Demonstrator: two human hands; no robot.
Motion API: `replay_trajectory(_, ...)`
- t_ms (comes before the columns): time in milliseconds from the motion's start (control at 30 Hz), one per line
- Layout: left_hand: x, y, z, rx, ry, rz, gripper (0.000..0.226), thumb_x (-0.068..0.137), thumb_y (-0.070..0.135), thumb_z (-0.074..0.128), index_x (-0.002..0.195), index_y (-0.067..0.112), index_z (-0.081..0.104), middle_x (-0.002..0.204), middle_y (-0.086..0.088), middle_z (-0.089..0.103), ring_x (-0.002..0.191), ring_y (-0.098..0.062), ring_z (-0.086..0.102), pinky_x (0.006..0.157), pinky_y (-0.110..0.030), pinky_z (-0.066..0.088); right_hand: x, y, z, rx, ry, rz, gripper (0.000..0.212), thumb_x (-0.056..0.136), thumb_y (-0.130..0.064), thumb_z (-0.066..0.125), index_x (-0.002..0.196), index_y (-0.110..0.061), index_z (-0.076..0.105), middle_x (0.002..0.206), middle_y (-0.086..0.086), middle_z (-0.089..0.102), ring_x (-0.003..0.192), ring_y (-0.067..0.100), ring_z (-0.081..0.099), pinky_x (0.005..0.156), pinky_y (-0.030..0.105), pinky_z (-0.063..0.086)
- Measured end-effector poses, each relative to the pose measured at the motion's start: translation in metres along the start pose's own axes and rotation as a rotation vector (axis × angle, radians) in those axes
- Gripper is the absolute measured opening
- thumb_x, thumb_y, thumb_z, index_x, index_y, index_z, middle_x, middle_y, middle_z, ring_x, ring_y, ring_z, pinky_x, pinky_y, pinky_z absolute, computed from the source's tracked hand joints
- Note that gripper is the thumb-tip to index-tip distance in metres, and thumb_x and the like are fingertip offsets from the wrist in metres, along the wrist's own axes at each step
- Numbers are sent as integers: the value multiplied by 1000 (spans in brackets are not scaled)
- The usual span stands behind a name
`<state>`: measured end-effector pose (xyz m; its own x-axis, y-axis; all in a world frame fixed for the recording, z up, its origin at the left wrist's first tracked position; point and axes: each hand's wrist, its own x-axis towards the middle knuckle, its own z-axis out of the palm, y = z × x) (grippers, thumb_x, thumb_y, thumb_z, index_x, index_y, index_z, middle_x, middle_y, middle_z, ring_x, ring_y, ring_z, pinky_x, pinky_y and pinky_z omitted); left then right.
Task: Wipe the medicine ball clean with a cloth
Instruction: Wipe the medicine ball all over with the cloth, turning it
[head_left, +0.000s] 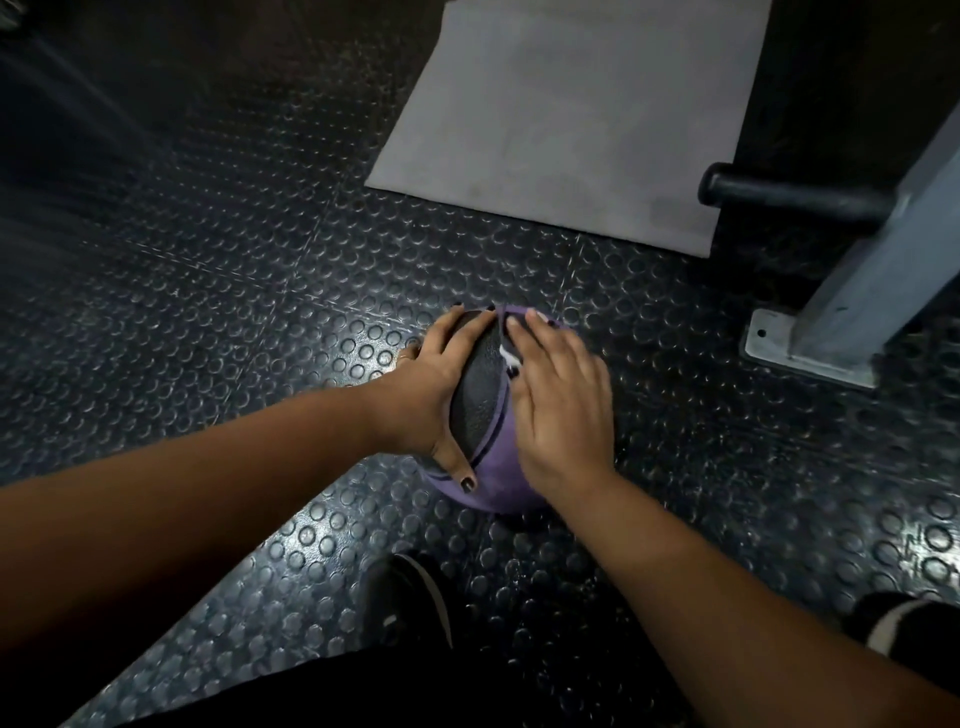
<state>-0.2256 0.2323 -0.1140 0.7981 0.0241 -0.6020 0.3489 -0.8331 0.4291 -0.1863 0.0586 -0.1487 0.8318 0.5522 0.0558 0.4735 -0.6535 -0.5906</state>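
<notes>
1. Low in the middle of the view: medicine ball (480, 405) - purple with a black pebbled panel - sitting on the dark studded rubber floor (234, 291), just ahead of the feet.
2. Left hand (428, 387) released, not clenched; palm and spread fingers laid over the ball's left side, thumb pointing back down the near face. Dark polish on the nails.
3. Right hand (563, 400) likewise released, flat on the ball's right and upper side, fingers straight and close together, pressing on the surface.
4. Small white patch (506, 357) in the gap between the hands - cannot tell whether print on the ball or fabric.
5. Beyond the ball, well apart: grey mat (561, 114) flat on the floor.
6. To the right: slanted grey metal post (878, 260) on a bolted base plate (769, 343), with a black bar (779, 195) sticking out leftward.
7. Bottom edge: two dark shoes with white trim, one (410, 597) near the ball, the other (898, 623) far right.
</notes>
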Motion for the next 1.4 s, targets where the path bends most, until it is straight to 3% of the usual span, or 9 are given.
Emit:
replay_trajectory(100,3,7,0,16,49,15,174,31,43,100,155,29,-21,160,13,-23,152,-27,-5,125,-50,10,44,1,-2,-33,-60,-26,45,101,-33,28,142,-22,43,148,-3,41,135,18,34,112,38,22)
replay_trajectory(300,10,1,3,-113,114,-22,173,20,68,91,153,38,-16,158,21,-9,151,-30,3,124,-52,17,105,-3,-3,-69,-284,26,41,102,-33,27,124,-14,57,127,8,58,114,26,53,91,36,40)
replay_trajectory(500,-1,-11,12,-131,150,-20,173,17,75,88,154,39,-13,158,24,-8,151,-24,7,123,-49,23,41,-13,2,-110,-62,-91,47,100,-33,28,142,-18,42,148,2,41,135,21,36,113,40,28)
replay_trajectory(667,0,-12,14,-137,145,-4,169,20,68,91,150,47,-14,159,22,-11,151,-30,6,121,-57,23,-51,9,12,-115,-82,-229,61,95,-29,38,152,-19,19,161,1,10,147,23,8,118,47,12)
replay_trajectory(933,3,-6,10,-168,146,-2,174,25,62,94,155,32,-17,158,21,-14,151,-25,-3,125,-47,13,16,-2,-1,-98,-65,-143,49,98,-32,28,146,-21,35,154,-2,31,142,20,25,117,42,20)
replay_trajectory(1067,-1,0,17,-114,165,17,172,28,55,98,155,34,-17,156,25,-16,150,-27,-4,124,-50,11,82,-4,-2,-91,-231,-47,41,101,-32,29,130,-15,53,136,5,52,123,24,47,98,37,37)
replay_trajectory(1200,3,0,16,-110,174,4,172,26,61,96,153,38,-18,157,23,-14,150,-29,-3,123,-52,13,114,-5,-7,-72,-410,69,37,101,-32,31,111,-12,60,118,12,60,106,30,55,75,34,33)
replay_trajectory(1333,-5,-13,14,-120,133,40,173,29,52,98,154,35,-20,159,21,-16,151,-18,-3,125,-44,14,75,-20,0,-132,-158,19,40,100,-32,29,122,-13,56,125,7,57,115,25,52,93,37,41)
replay_trajectory(1400,-12,-22,14,-99,116,60,172,29,54,95,153,36,-23,158,23,-21,151,-15,-8,125,-45,15,26,-28,2,-86,-79,-12,47,99,-33,25,140,-17,43,146,3,42,135,22,36,111,40,30)
